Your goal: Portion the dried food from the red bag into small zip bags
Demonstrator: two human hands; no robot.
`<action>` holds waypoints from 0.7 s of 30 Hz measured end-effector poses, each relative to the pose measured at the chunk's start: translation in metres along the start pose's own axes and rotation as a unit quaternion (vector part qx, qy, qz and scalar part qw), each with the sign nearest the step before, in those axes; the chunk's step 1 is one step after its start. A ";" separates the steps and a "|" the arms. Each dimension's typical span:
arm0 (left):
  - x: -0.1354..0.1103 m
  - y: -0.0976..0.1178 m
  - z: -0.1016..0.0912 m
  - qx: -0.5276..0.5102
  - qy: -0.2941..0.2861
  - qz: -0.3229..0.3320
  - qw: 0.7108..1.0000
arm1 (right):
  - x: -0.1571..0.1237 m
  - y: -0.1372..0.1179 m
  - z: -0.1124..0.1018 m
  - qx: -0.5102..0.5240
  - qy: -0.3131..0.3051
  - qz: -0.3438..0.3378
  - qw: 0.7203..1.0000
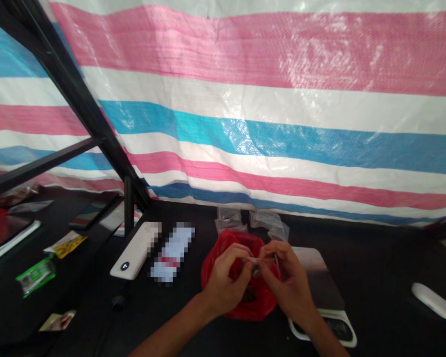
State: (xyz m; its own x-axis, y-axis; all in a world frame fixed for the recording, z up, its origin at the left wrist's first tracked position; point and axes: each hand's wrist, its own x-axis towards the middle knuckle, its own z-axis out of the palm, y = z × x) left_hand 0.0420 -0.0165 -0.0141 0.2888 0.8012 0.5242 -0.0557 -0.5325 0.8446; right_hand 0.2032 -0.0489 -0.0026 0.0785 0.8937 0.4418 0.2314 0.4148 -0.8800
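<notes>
A red plastic bag (217, 253) lies spread on the black table with dark small contents inside, too blurred to name. Over its mouth, my left hand (228, 275) and my right hand (288, 280) pinch the top edge of a small clear plastic bag (258, 265) from both sides, thumbs and forefingers closed on it. Something small and dark shows in or behind the clear bag. Beside my right hand, partly under its wrist, sits a flat white digital scale (317, 277) with a metal plate. Several more clear plastic bags (271, 220) lie just behind the red bag.
To the left lie a white phone-like device (136, 250) and a blurred-out pale slip (173, 253). Small packets, one green (36, 276) and one yellow (66, 244), are farther left near a black metal frame (92, 131). A white oblong case (433, 301) rests at right. A striped tarpaulin (263, 109) hangs behind.
</notes>
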 end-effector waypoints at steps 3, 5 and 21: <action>0.002 0.001 -0.002 0.020 0.006 0.029 0.999 | 0.001 -0.002 0.001 -0.019 -0.005 -0.016 1.000; 0.003 0.002 -0.003 0.045 0.002 0.055 0.997 | 0.002 -0.003 0.000 -0.042 -0.008 -0.033 0.999; 0.007 0.004 -0.018 0.118 0.066 0.026 0.990 | 0.033 0.020 -0.089 -0.250 0.371 -0.014 0.894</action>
State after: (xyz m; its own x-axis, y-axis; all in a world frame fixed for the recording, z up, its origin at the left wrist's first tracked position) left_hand 0.0270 -0.0084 -0.0048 0.1624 0.7920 0.5886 0.1631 -0.6098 0.7756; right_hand 0.2966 -0.0260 0.0099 0.6455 0.4470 0.6193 0.6336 0.1395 -0.7610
